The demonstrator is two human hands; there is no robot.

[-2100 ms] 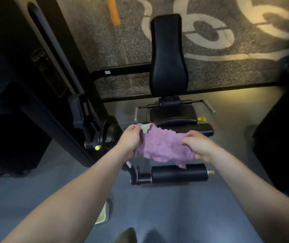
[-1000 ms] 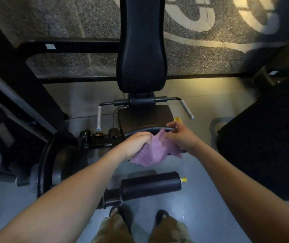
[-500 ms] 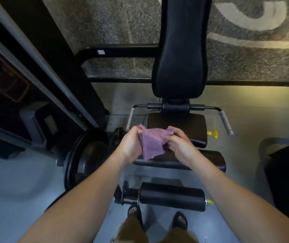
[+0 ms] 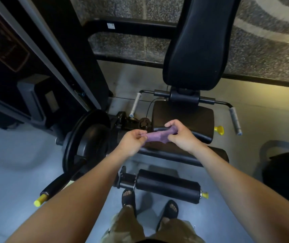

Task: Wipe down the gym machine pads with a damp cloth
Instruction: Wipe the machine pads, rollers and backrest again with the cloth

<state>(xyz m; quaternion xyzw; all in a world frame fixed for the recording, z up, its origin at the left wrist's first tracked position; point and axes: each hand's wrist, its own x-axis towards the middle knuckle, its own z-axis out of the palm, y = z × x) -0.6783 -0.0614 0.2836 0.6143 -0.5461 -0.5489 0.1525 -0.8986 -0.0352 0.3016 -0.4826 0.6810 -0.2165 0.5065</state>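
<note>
The back pad [image 4: 198, 50] stands upright behind the seat pad [image 4: 192, 116], with the roller pad [image 4: 168, 186] low in front of it, on smooth grey floor [image 4: 17, 163] in dim light. Over the seat pad's front edge the purple cloth [image 4: 157, 136] is stretched between both hands — left hand [image 4: 131, 141] pinching one end, right hand [image 4: 182, 135] gripping the other. Judged light and limp: best wadded into one palm.

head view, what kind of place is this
Most likely a gym: a machine with a tall black padded backrest and seat pad, a black roller pad in front, and speckled flooring behind. The left hand and right hand hold a purple cloth.
</note>
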